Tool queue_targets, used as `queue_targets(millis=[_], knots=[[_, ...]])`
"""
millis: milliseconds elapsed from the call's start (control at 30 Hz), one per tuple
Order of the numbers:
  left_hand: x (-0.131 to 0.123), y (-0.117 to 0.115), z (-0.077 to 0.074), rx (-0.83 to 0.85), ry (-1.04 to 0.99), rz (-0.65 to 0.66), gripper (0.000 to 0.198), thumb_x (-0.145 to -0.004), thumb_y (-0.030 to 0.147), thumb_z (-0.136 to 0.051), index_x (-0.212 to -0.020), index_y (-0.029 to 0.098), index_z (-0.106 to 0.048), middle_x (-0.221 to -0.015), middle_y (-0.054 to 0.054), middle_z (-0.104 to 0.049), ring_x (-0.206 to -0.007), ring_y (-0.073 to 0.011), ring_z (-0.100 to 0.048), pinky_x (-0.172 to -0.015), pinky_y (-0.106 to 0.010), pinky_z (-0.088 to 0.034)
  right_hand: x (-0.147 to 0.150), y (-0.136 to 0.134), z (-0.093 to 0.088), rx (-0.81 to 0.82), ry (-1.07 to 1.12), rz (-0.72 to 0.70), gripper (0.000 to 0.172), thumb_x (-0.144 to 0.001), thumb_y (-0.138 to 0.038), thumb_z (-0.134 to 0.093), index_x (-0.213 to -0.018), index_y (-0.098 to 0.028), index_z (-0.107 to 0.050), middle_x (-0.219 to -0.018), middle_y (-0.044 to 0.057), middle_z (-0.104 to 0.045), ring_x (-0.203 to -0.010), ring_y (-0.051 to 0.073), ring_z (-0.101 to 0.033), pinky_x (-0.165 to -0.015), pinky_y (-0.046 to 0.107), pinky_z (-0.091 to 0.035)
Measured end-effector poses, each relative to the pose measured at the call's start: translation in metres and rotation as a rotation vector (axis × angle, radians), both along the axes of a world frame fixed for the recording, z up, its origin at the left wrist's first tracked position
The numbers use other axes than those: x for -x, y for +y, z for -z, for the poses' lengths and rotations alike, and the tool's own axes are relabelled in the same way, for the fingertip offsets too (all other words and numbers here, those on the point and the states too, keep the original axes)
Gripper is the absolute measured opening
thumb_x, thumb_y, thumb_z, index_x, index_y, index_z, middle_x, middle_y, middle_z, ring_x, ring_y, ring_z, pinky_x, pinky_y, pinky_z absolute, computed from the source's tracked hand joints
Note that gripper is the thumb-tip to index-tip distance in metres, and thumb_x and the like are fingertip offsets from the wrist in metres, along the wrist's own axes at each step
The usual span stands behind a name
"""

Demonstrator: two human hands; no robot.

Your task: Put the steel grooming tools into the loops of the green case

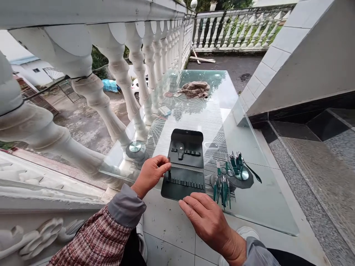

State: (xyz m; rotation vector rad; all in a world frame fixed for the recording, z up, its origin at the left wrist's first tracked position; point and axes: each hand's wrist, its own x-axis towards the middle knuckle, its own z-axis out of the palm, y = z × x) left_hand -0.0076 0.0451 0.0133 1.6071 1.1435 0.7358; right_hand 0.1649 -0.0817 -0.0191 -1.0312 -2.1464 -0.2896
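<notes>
A black tool case [185, 162] lies unfolded on the glass table, with rows of small loops on both panels and a snap strap on the upper one. At its left edge, the thumb and forefinger of my left hand [152, 173] pinch a small dark piece that I cannot make out well. My right hand [206, 218] is near the case's lower right corner, its fingers bent and close together; what is under them is hidden. To the right, green-handled grooming tools [222, 189] lie in a pile, beside another group with clippers and scissors [237, 164].
The glass table [266, 207] stretches away from me. A brown cloth [195, 89] lies at its far end, with a small card [165, 111] nearer on the left. White balusters [122, 77] line the left side, stone steps [318, 166] the right.
</notes>
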Motion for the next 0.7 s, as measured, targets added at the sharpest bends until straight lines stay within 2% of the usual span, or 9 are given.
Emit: queue_targets(millis=[267,533,700], knots=[[0.002,-0.002,0.0,-0.07,0.052,-0.021,0.016,-0.075,0.032,-0.056,-0.067,0.017,-0.054,-0.062,0.003,-0.047,-0.056,-0.0099,-0.043,-0.05,-0.019,-0.039,0.005,0.004,0.002,-0.003,0.036,0.015,0.024,-0.083,-0.005,-0.046,-0.096,-0.014,-0.065,-0.084,0.008,-0.067,-0.084,0.018,-0.057,-0.075,0.035,-0.048],[0.0,-0.001,0.008,-0.181,0.14,-0.019,0.013,-0.077,0.028,-0.053,-0.069,0.018,-0.054,-0.064,0.004,-0.051,-0.057,-0.0099,-0.044,-0.054,-0.019,-0.037,0.005,0.004,0.002,0.012,0.031,0.015,0.025,-0.084,-0.006,-0.045,-0.097,-0.015,-0.065,-0.084,0.008,-0.067,-0.084,0.017,-0.056,-0.075,0.033,-0.048],[-0.001,0.002,0.012,-0.183,0.171,-0.049,0.012,-0.078,0.028,-0.052,-0.07,0.019,-0.053,-0.065,0.004,-0.053,-0.058,-0.0102,-0.045,-0.054,-0.019,-0.037,0.005,0.004,0.001,0.007,0.032,0.019,0.025,-0.085,-0.006,-0.043,-0.095,-0.015,-0.065,-0.081,0.007,-0.067,-0.082,0.016,-0.056,-0.075,0.032,-0.048]])
